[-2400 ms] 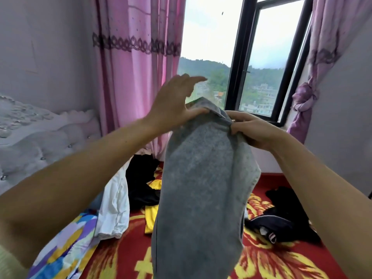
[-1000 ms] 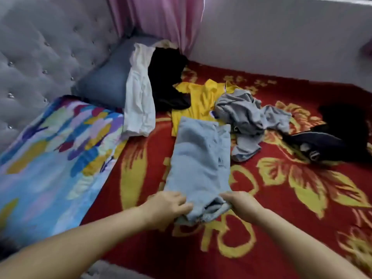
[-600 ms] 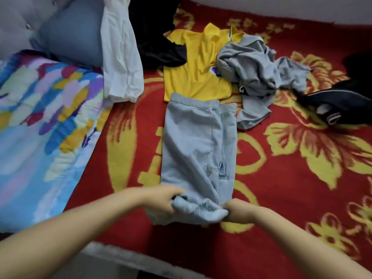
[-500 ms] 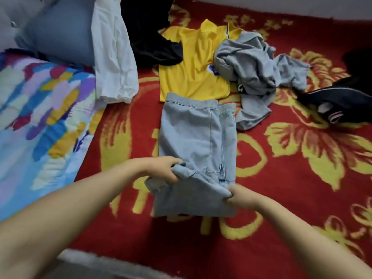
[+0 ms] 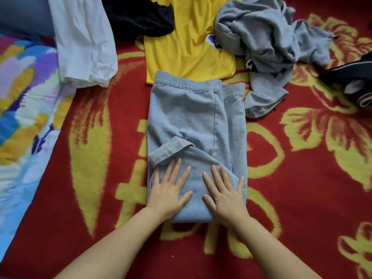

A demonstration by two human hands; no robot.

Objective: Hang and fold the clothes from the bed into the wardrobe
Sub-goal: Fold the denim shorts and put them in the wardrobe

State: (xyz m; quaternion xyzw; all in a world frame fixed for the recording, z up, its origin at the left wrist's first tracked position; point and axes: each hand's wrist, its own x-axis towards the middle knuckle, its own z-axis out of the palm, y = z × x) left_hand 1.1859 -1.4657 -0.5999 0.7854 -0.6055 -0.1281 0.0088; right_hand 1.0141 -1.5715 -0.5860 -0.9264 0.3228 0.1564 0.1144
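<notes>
Head view | left hand (image 5: 168,195), right hand (image 5: 226,195) press (flat) folded jeans (image 5: 193,117)

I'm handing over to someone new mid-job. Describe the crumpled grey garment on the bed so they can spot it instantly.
Start from the red bedspread with yellow flowers. At its far side lies a flat yellow T-shirt; the crumpled grey sweatshirt-like garment overlaps its right edge. It is the only bunched-up grey piece, unlike the light-blue denim garment laid flat nearby.
</notes>
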